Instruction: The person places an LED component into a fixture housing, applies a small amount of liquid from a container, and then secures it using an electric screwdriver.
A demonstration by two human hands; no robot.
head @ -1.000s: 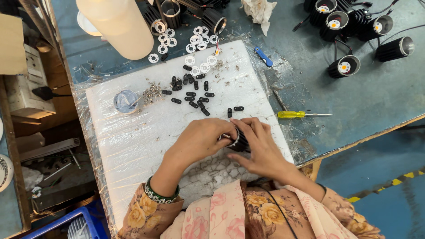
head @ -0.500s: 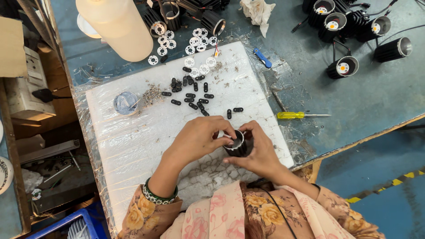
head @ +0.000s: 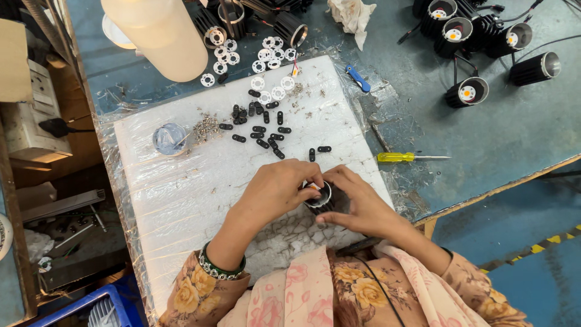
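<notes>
The small black lamp housing (head: 324, 197) sits low over the near part of the white foam sheet (head: 181, 194), caught between both of the person's hands. The right hand (head: 357, 203) cups it from the right and underneath, fingers curled around its ribbed side, so it is plainly grasping the housing. The left hand (head: 275, 188) comes across from the left with its fingertips pressed at the bright rim of the open mouth; whether those fingers pinch some small part there I cannot tell, as they cover the spot. Beyond the hands, toward the far side of the sheet, lies a scatter of small black clips (head: 260, 124), near the hands but apart from them, and past those a cluster of white round discs (head: 266, 79). A heap of tiny screws (head: 206, 127) lies just beside a small clear cup (head: 169, 138) on the left part of the sheet. To the right, off the sheet on the blue table (head: 514, 133), a yellow-handled screwdriver (head: 405, 157) lies close to the table's near edge. The sheet's left half, between the cup and the left forearm, is bare foam. A big pale bottle (head: 160, 36) stands at the far left corner.
</notes>
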